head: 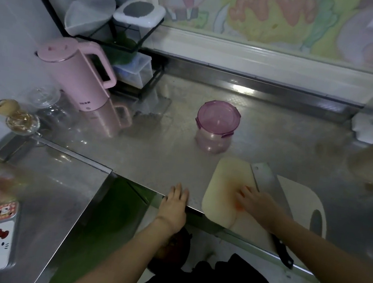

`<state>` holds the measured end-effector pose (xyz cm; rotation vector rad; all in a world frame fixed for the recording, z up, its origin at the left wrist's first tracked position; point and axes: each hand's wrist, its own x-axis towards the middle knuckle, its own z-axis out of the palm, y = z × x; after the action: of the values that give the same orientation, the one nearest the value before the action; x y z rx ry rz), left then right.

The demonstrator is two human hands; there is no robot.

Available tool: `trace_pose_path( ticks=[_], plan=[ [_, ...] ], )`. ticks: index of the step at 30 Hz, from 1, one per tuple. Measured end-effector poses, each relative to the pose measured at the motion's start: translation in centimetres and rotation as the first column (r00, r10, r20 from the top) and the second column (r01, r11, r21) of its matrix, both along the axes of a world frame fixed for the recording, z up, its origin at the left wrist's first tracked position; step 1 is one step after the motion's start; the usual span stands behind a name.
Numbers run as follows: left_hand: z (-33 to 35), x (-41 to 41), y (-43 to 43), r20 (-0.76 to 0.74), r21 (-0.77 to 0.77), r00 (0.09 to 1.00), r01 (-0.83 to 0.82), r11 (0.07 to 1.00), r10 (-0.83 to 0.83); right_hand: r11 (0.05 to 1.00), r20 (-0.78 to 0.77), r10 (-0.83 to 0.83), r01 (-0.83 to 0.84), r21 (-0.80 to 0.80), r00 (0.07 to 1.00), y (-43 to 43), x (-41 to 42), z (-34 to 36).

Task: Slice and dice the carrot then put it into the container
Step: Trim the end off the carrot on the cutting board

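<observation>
Right hand, fingers straight, on carrot beside idle cleaver, probably gathering; left hand flat on surface, bracing.

L hand flat, palm down, fingers straight & together; R hand palm down, fingers extended; both forearms bare, stretched fwd

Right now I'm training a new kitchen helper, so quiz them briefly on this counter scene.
1. True or false: a hand grips the black handle of the steel cleaver.
2. Fill in: the round pink plastic container stands on the steel ____.
3. The right hand rests on: A the pale plastic cutting board, B that container.
Key: 1 false; 2 counter; 3 A.
</observation>
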<state>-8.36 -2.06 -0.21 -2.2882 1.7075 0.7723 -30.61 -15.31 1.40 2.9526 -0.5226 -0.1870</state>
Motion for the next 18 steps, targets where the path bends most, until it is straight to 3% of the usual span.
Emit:
trace_pose_path(
  ticks=[7, 11, 13, 15, 18],
  plan=[
    [0.5, 0.4, 0.0, -0.018, 0.031, 1.0, 0.015, 0.999, -0.015, 0.988, 0.047, -0.136, 0.132, 0.086, 0.99, 0.6, -1.5, -2.3],
    [0.5, 0.2, -0.3, 0.024, 0.023, 0.999, 0.02, 1.0, -0.021, 0.957, 0.31, -0.285, 0.249, 0.151, 0.907, 2.0, -2.8, -0.9],
    [0.5, 0.1, -0.2, 0.056, 0.023, 0.998, 0.03, 0.999, -0.031, 0.912, 0.351, -0.41, 0.374, 0.17, 0.842, 2.8, -3.8, -0.5],
    [0.3, 0.0, -0.1, 0.075, 0.022, 0.997, 0.033, 0.999, -0.035, 0.775, 0.285, -0.631, 0.569, 0.275, 0.722, 3.3, -5.0, -0.8],
    [0.2, -0.4, -0.1, 0.096, 0.018, 0.995, 0.029, 0.999, -0.03, 0.446, 0.048, -0.874, 0.759, 0.474, 0.484, 3.9, -6.3, -1.5]
  ],
)
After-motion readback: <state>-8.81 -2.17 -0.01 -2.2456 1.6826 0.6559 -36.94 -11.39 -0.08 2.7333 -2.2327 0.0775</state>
